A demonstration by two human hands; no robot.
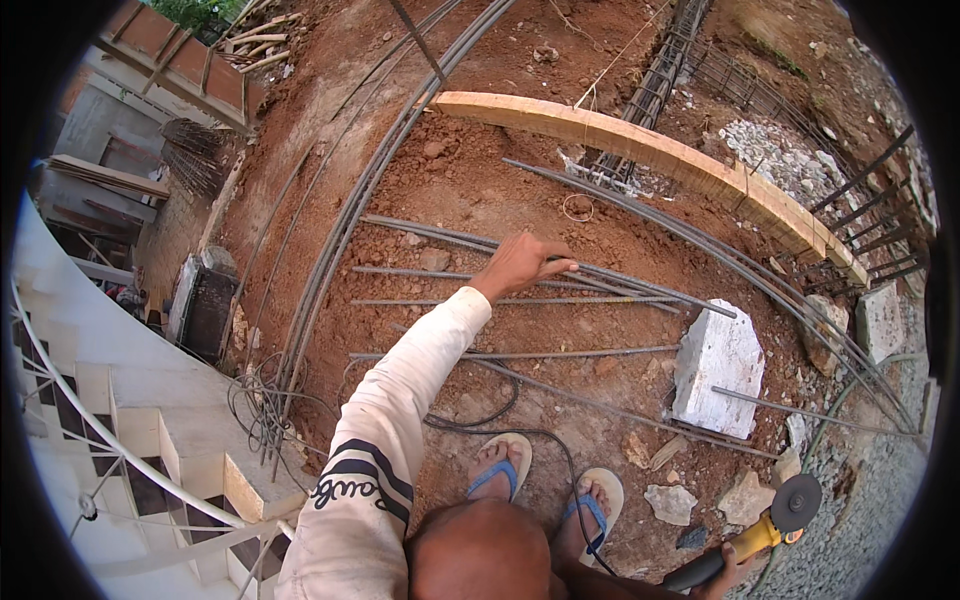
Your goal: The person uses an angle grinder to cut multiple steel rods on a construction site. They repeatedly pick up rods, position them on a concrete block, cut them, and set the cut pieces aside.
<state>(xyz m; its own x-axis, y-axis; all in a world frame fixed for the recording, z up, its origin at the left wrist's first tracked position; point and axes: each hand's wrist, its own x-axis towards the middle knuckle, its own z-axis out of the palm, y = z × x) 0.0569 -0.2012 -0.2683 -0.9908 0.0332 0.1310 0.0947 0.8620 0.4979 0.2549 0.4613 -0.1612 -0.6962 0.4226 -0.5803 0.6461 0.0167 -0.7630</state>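
Observation:
My left hand reaches out from a pale sleeve and grips steel rebar rods that lie over reddish soil, their right ends near a white concrete block. More loose rods lie nearer my feet. At the lower right my right hand holds a yellow and black angle grinder by its body, with a dark cutting disc at its head. A black cable runs across the dirt by my sandals.
A wooden plank crosses the far side, beside tied rebar cages and a gravel pile. Long bent rods and coiled wire lie at the left, near a drop with a white stairway and railing. Broken stones sit at right.

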